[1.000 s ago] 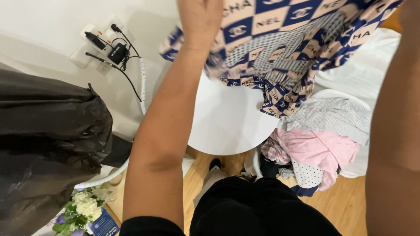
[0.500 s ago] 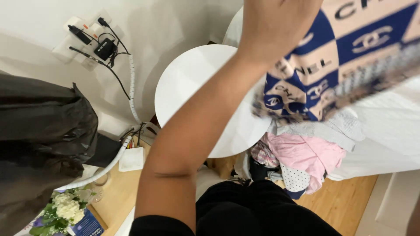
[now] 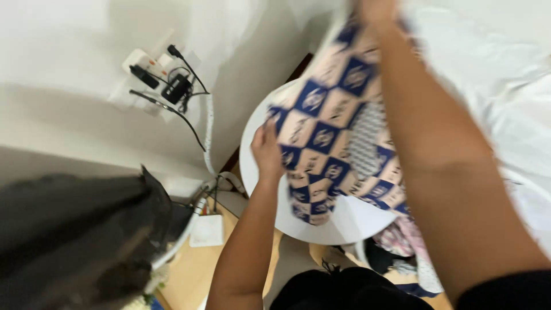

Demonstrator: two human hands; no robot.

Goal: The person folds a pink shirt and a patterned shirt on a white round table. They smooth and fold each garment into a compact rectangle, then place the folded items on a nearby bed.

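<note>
Left hand: closed on the edge of a blue-and-cream checked knit garment, held above a round white table (right hand grips its top).

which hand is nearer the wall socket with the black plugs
Left. The left hand grips the checked cloth at its left edge, nearer the wall socket. The right hand holds the cloth's top, farther right.

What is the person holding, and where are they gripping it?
A blue-and-cream checked cloth. The left hand grips its left edge; the right hand holds it near the top, partly out of view.
</note>
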